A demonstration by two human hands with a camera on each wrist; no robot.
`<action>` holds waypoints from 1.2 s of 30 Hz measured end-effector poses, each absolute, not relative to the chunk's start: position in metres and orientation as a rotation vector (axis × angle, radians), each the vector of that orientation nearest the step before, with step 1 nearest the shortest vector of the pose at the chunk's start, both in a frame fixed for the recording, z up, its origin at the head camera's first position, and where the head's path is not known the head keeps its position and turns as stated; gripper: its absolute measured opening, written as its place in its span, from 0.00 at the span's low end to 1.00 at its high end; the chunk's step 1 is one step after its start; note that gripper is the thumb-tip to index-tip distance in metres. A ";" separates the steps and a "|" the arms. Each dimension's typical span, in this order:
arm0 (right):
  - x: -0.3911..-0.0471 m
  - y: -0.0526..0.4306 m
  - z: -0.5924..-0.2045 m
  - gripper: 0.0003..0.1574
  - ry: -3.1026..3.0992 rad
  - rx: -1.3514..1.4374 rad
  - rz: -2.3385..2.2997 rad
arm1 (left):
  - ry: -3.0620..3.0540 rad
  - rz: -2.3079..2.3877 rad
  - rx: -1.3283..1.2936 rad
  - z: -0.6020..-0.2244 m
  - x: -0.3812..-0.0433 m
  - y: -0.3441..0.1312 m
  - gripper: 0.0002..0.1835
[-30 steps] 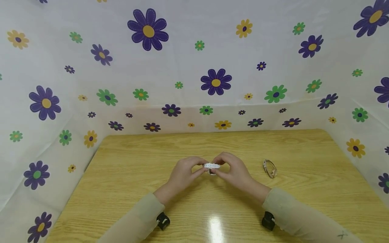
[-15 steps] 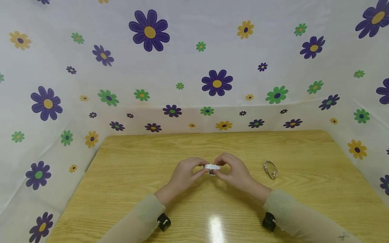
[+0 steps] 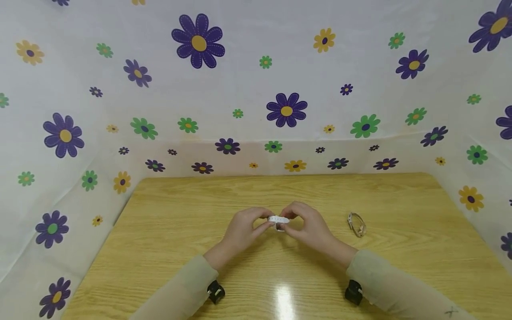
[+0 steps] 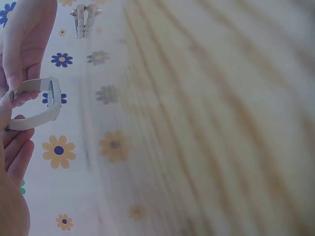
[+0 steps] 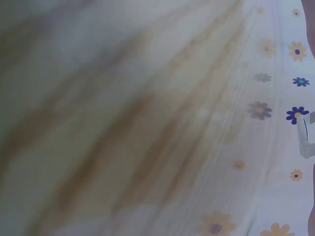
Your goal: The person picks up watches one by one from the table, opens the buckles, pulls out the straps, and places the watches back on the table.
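A wristwatch with a white strap [image 3: 278, 219] is held over the middle of the table, its strap bent round into a loop. The left hand [image 3: 242, 229] pinches one side of the strap between thumb and fingers. From the other side, the right hand [image 3: 306, 224] grips it with thumb and fingertips. In the left wrist view the watch [image 4: 55, 101] shows its squarish case at the far end of the loop, and the strap ends lie together at the fingertips. Only the case side of the watch [image 5: 303, 136] appears at the edge of the right wrist view.
A second watch with a thin metallic band [image 3: 357, 224] lies on the wooden table [image 3: 192, 195], right of the right hand. White flower-printed cloth [image 3: 240, 75] encloses the table at the back and both sides. Black wrist cameras [image 3: 216, 292] sit at both sleeves.
Both hands keep their hold on the white-strapped watch in nearly the same place. The head view has shifted slightly.
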State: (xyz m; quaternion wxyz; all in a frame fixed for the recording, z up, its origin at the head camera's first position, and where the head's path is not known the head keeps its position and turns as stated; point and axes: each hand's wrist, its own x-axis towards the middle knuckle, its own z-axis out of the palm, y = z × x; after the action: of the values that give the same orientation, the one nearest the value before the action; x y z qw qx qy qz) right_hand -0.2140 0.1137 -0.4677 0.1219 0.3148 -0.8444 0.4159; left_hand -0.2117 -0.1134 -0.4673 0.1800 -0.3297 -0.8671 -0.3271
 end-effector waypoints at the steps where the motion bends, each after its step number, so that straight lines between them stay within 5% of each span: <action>1: -0.214 0.114 -0.468 0.11 -2.467 0.920 1.214 | -2.453 -0.921 -0.930 -0.468 -0.211 -0.114 0.09; 36: -0.215 0.123 -0.472 0.13 -2.508 0.868 1.197 | -2.447 -0.952 -0.893 -0.468 -0.211 -0.113 0.09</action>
State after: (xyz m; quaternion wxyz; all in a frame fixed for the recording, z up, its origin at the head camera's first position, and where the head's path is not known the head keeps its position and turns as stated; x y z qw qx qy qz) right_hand -0.2145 0.1233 -0.4725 0.1148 0.2961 -0.8557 0.4085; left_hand -0.2111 -0.1132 -0.4678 0.1833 -0.3165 -0.8674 -0.3375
